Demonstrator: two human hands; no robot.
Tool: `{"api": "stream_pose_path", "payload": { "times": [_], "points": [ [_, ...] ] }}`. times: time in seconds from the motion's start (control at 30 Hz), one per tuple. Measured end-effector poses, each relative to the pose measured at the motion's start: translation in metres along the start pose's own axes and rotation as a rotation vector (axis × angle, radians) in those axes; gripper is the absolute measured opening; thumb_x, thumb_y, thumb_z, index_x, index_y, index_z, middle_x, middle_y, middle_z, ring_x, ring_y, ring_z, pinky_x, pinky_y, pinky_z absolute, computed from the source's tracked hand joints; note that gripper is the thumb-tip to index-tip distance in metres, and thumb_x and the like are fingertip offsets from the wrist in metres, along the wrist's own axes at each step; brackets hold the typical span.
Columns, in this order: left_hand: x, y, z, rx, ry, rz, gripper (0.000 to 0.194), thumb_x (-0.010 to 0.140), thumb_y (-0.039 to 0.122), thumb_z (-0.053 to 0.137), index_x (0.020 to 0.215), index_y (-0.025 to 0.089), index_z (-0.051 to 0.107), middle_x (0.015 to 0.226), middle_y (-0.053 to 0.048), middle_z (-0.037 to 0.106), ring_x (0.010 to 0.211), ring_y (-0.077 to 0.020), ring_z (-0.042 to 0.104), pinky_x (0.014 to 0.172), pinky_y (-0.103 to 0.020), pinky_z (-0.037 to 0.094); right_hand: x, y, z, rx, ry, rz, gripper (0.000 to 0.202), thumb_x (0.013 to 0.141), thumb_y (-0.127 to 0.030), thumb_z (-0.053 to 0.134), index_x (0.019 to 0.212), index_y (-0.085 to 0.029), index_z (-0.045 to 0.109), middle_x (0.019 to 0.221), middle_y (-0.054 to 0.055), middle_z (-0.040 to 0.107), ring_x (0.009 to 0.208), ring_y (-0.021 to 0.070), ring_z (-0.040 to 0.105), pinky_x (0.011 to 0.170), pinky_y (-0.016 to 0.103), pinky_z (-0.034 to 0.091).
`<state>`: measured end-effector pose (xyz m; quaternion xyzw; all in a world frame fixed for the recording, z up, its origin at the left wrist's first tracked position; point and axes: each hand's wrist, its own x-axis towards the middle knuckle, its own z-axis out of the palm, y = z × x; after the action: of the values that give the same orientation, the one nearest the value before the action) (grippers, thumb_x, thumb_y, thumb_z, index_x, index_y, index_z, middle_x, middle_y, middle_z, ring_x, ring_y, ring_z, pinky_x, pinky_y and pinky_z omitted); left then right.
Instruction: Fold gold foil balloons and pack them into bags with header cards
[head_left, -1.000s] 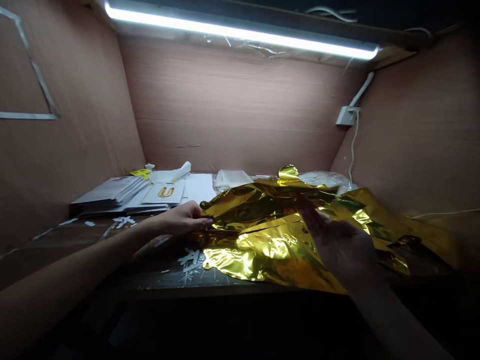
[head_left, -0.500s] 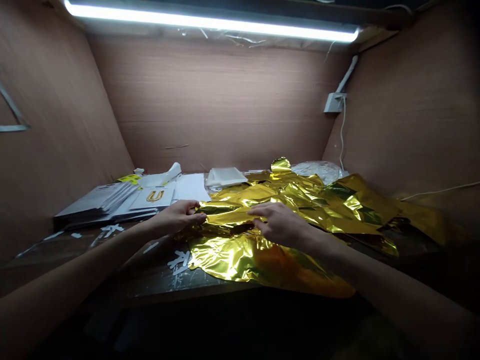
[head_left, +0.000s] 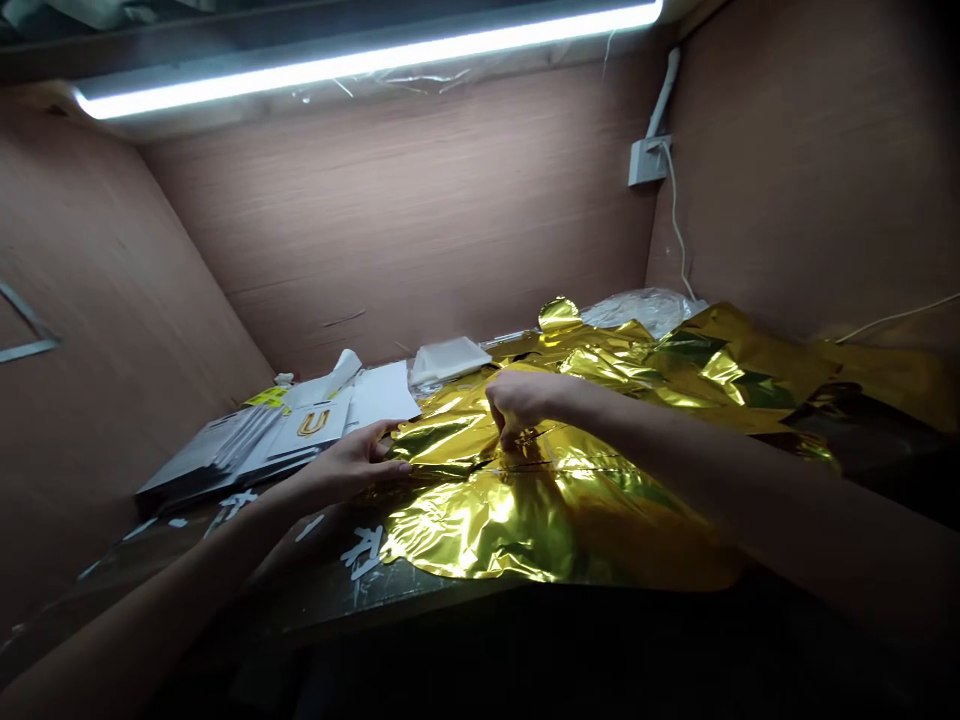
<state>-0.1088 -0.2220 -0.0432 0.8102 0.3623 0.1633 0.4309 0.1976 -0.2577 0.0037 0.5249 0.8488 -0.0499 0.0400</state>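
1. Head view shows two bare hands over one heap of crumpled gold foil (head_left: 540, 500) spread across a dark worktable (head_left: 225, 560); how many separate foil sheets make up the heap cannot be told.
2. One stack of white printed cards (head_left: 247, 445) lies at the left, the top card bearing a gold letter U (head_left: 313, 422).
3. One clear plastic bag (head_left: 645, 308) sits at the back right, one white packet (head_left: 450, 358) behind the foil.
4. Left hand (head_left: 352, 465) pinches the foil's left edge, fingers closed on it.
5. Right hand (head_left: 521, 400) is curled, fingertips pressed down onto a fold mid-sheet; whether it grips is unclear.
6. Foil overhangs the table's near edge; wooden walls (head_left: 787, 180) close in on three sides, with bare tabletop only at the front left.
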Motion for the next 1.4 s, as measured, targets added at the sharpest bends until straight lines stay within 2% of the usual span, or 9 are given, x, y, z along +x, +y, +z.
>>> {"api": "stream_pose_path", "payload": {
  "times": [0.4, 0.47, 0.53, 0.6, 0.63, 0.77, 0.9, 1.1, 1.4],
  "points": [
    [-0.005, 0.008, 0.001, -0.088, -0.005, -0.071, 0.095, 0.084, 0.048, 0.078, 0.155, 0.013, 0.025, 0.096, -0.009, 0.075, 0.089, -0.0222, 0.072, 0.075, -0.029, 0.051, -0.002, 0.026, 0.021, 0.215, 0.063, 0.016, 0.043, 0.063, -0.055, 0.090, 0.085, -0.018, 0.085, 0.079, 0.006, 0.078, 0.066, 0.0173, 0.062, 0.060, 0.028, 0.038],
    [-0.006, 0.010, 0.001, 0.054, 0.092, -0.039, 0.089, 0.084, 0.048, 0.075, 0.152, 0.013, 0.030, 0.094, -0.008, 0.074, 0.088, -0.0232, 0.072, 0.077, -0.033, 0.054, -0.004, 0.026, 0.021, 0.239, 0.072, 0.010, 0.043, 0.062, -0.055, 0.091, 0.085, -0.019, 0.085, 0.079, 0.006, 0.078, 0.069, 0.0181, 0.063, 0.061, 0.028, 0.039],
    [-0.010, 0.018, 0.005, 0.338, 0.328, 0.046, 0.077, 0.084, 0.046, 0.074, 0.145, 0.013, 0.041, 0.098, -0.008, 0.073, 0.093, -0.0254, 0.071, 0.086, -0.041, 0.056, -0.004, 0.027, 0.022, 0.254, 0.076, 0.008, 0.043, 0.060, -0.055, 0.091, 0.084, -0.019, 0.086, 0.080, 0.006, 0.078, 0.070, 0.0190, 0.064, 0.062, 0.028, 0.039],
    [-0.015, 0.031, 0.017, 0.655, 0.507, 0.198, 0.059, 0.089, 0.042, 0.069, 0.138, 0.015, 0.052, 0.115, -0.013, 0.071, 0.112, -0.0299, 0.067, 0.103, -0.049, 0.051, -0.003, 0.028, 0.023, 0.261, 0.080, 0.015, 0.043, 0.059, -0.055, 0.091, 0.084, -0.020, 0.086, 0.079, 0.006, 0.078, 0.071, 0.0195, 0.065, 0.062, 0.029, 0.039],
    [-0.017, 0.038, 0.026, 0.782, 0.507, 0.285, 0.050, 0.093, 0.040, 0.065, 0.137, 0.016, 0.056, 0.128, -0.014, 0.068, 0.126, -0.0321, 0.061, 0.111, -0.052, 0.045, -0.002, 0.029, 0.024, 0.261, 0.082, 0.022, 0.042, 0.058, -0.055, 0.091, 0.083, -0.021, 0.086, 0.079, 0.006, 0.078, 0.070, 0.0197, 0.065, 0.062, 0.029, 0.039],
    [-0.020, 0.060, 0.068, 0.972, 0.126, 0.423, 0.055, 0.104, 0.039, 0.048, 0.154, 0.017, 0.044, 0.163, -0.013, 0.040, 0.156, -0.0310, 0.023, 0.127, -0.052, 0.026, 0.002, 0.032, 0.028, 0.242, 0.095, 0.015, 0.038, 0.059, -0.051, 0.092, 0.082, -0.022, 0.085, 0.078, 0.004, 0.079, 0.070, 0.0191, 0.065, 0.063, 0.028, 0.040],
    [-0.016, 0.060, 0.085, 0.966, -0.048, 0.284, 0.062, 0.106, 0.043, 0.039, 0.159, 0.011, 0.035, 0.166, -0.014, 0.031, 0.156, -0.0289, 0.022, 0.128, -0.046, 0.026, 0.001, 0.032, 0.028, 0.223, 0.090, -0.006, 0.033, 0.062, -0.046, 0.091, 0.083, -0.020, 0.085, 0.078, 0.004, 0.078, 0.067, 0.0172, 0.064, 0.060, 0.027, 0.038],
    [-0.020, 0.046, 0.077, 0.862, -0.072, 0.271, 0.056, 0.108, 0.042, 0.035, 0.158, 0.018, 0.040, 0.164, -0.009, 0.035, 0.154, -0.0247, 0.030, 0.128, -0.043, 0.026, 0.002, 0.032, 0.027, 0.199, 0.080, 0.012, 0.031, 0.063, -0.043, 0.090, 0.084, -0.021, 0.085, 0.077, 0.004, 0.079, 0.067, 0.0176, 0.064, 0.060, 0.028, 0.037],
    [-0.039, 0.029, 0.043, 0.869, -0.198, 0.151, 0.065, 0.109, 0.045, 0.031, 0.165, 0.019, 0.013, 0.170, -0.008, 0.005, 0.158, -0.0274, 0.005, 0.129, -0.045, 0.013, 0.006, 0.033, 0.028, 0.186, 0.069, -0.008, 0.026, 0.065, -0.038, 0.090, 0.082, -0.019, 0.085, 0.077, 0.004, 0.079, 0.068, 0.0175, 0.065, 0.060, 0.027, 0.038]
  ]
}}
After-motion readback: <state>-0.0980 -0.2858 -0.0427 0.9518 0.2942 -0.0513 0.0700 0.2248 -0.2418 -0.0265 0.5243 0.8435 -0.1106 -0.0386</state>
